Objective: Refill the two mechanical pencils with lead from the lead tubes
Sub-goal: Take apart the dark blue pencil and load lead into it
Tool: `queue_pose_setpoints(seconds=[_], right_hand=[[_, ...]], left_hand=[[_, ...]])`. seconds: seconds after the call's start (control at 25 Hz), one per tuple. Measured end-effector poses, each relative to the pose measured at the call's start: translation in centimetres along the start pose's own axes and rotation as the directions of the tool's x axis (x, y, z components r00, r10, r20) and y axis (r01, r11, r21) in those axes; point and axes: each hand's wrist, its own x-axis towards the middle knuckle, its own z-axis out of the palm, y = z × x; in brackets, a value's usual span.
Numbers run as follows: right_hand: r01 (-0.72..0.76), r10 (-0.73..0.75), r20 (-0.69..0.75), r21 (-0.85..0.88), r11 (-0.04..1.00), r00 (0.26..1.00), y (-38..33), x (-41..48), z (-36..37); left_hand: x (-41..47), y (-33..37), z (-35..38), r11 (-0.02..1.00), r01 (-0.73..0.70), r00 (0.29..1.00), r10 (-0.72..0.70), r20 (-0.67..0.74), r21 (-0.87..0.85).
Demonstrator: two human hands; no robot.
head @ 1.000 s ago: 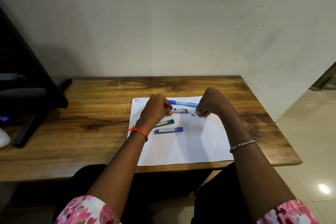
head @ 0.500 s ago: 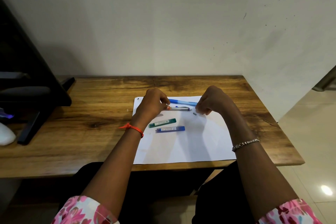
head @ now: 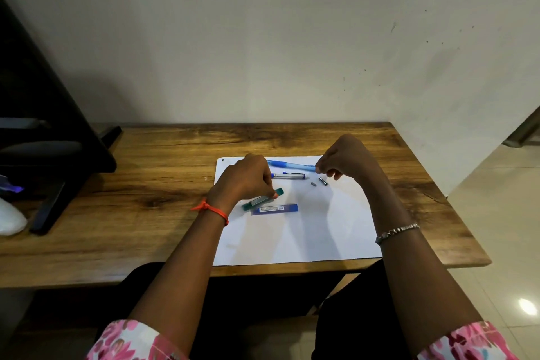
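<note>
Evidently step in hand: fetching lead. Left hand (head: 245, 180) curled over green lead tube (head: 258, 201), fingertips pinching it. Tube lies on paper sheet (head: 292, 240), at 10 o'clock of blue lead tube (head: 274, 209). Silver pencil (head: 287, 175) and blue pencil (head: 292, 164) lie at 12 o'clock of tubes. Black cap (head: 322, 180) and small grey piece (head: 313, 184) sit at silver pencil's 3 o'clock, so probably opened. Right hand (head: 347, 161) above them, fingertips drawn together; pinching anything, cannot tell. Next move calls for: lift tube, uncap, tip lead gently into silver barrel.
</note>
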Motion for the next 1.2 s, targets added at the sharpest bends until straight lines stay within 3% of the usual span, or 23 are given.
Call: queue_pose_setpoints(seconds=[0.2, 0.4, 0.48, 0.6, 0.68, 0.84, 1.04, 1.2], right_hand=[[0.069, -0.094, 0.122, 0.194, 0.979, 0.988, -0.8, -0.4, 0.7], [0.101, -0.179, 0.193, 0.357, 0.929, 0.965, -1.5, -0.3, 1.5], [0.120, -0.206, 0.180, 0.399, 0.909, 0.962, -1.6, -0.3, 1.3], [0.134, -0.220, 0.142, 0.454, 0.881, 0.965, -1.8, -0.5, 1.1], [0.127, -0.205, 0.112, 0.484, 0.866, 0.972, -1.9, -0.4, 1.0], [0.094, -0.163, 0.086, 0.523, 0.847, 0.983, -1.9, -0.1, 1.0], [0.079, -0.121, 0.034, 0.583, 0.809, 0.992, -1.3, -0.2, 0.2], [-0.156, 0.010, 0.218, 0.663, 0.732, 0.976, -2.0, -0.6, 0.4]], left_hand=[[-0.1, 1.0, -0.6, 0.988, 0.028, 0.980, -0.057, -0.192, -0.152], [-0.4, 1.7, -1.0, 0.953, -0.079, 0.957, -0.008, -0.289, -0.291], [-0.5, 1.7, -1.1, 0.911, -0.088, 0.965, -0.022, -0.262, -0.402], [-0.7, 1.6, -1.3, 0.731, -0.062, 0.993, -0.026, -0.118, -0.680], [-0.8, 1.7, -1.5, 0.653, -0.028, 0.996, -0.043, -0.074, -0.757], [-0.9, 2.4, -1.8, 0.600, 0.005, 0.996, -0.074, -0.049, -0.800], [-0.9, 2.0, -1.7, 0.645, 0.008, 0.994, -0.088, -0.065, -0.764], [-0.9, 1.8, -1.9, 0.650, -0.013, 0.990, -0.096, -0.099, -0.760]])
